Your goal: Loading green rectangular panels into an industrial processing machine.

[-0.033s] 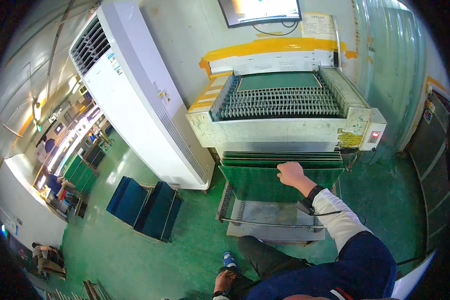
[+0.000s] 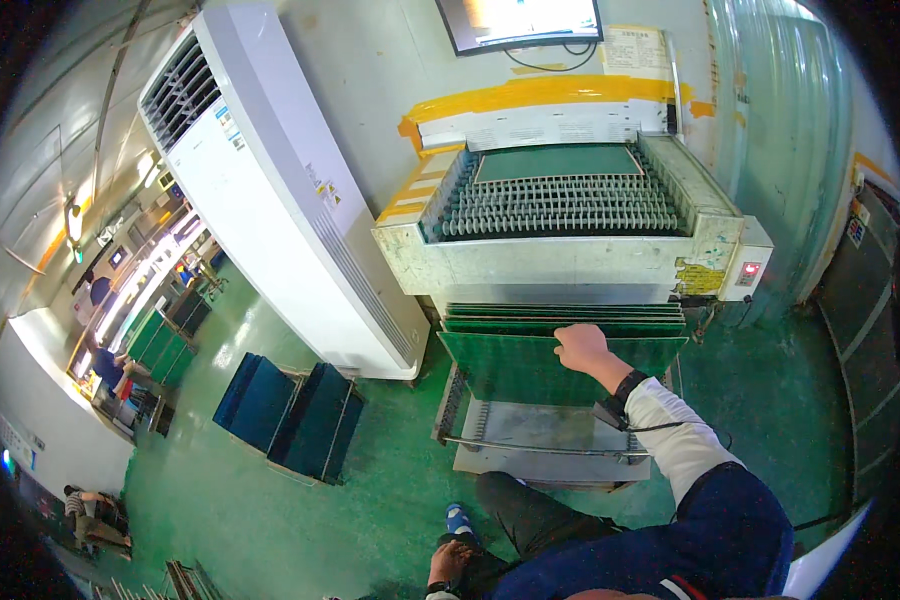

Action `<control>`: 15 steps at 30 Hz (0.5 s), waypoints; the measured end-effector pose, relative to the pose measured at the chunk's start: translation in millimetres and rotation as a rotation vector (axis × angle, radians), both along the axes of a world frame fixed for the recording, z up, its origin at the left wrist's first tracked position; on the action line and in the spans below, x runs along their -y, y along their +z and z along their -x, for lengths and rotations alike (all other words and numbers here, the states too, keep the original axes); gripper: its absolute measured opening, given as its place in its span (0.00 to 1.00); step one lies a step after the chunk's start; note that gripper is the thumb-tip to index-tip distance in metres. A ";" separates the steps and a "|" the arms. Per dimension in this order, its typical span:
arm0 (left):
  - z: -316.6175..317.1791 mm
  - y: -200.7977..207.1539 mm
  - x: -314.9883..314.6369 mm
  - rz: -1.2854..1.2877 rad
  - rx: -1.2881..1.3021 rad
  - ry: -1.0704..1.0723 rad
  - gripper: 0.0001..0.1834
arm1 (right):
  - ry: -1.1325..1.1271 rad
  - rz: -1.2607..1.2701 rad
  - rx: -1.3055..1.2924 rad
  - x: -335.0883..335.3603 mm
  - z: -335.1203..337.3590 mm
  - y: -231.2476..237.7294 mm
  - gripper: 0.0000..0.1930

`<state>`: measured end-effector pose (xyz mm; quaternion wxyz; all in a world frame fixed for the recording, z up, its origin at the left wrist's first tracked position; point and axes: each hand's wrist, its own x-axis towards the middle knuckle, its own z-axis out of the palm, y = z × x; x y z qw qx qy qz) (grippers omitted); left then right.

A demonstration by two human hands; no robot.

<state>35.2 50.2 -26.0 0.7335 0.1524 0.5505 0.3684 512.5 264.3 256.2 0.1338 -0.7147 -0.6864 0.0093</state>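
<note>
My right hand (image 2: 582,350) is closed on the top edge of the front green panel (image 2: 510,365), fingers bent over it. Behind that panel, several more green panels (image 2: 560,312) stand upright in a row, their top edges showing. They sit in a metal rack (image 2: 540,447) with coiled side rails, just below the front of a roller machine (image 2: 550,262). My left hand (image 2: 452,562) rests on my dark-trousered leg near the lower edge, holding nothing that I can see; its fingers appear laid over the knee.
One flat green panel (image 2: 560,162) lies on the machine's rollers (image 2: 560,210). A control box (image 2: 753,262) with a red display juts from its right side. At left stand a tall white air conditioner (image 2: 270,200) and a floor rack of dark blue panels (image 2: 315,420). People work farther left.
</note>
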 end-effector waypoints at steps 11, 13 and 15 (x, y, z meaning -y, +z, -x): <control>15.2 -27.9 3.0 -0.295 -0.076 -0.206 0.14 | 0.020 -0.028 0.001 -0.8 -1.4 -3.3 0.11; 30.7 -41.8 6.0 -0.571 -0.615 -0.519 0.16 | 0.047 -0.029 -0.006 -5.7 11.7 -0.5 0.10; 24.4 -39.8 0.4 -0.304 -0.410 -0.384 0.14 | 0.038 -0.029 0.000 -4.3 8.3 -2.7 0.10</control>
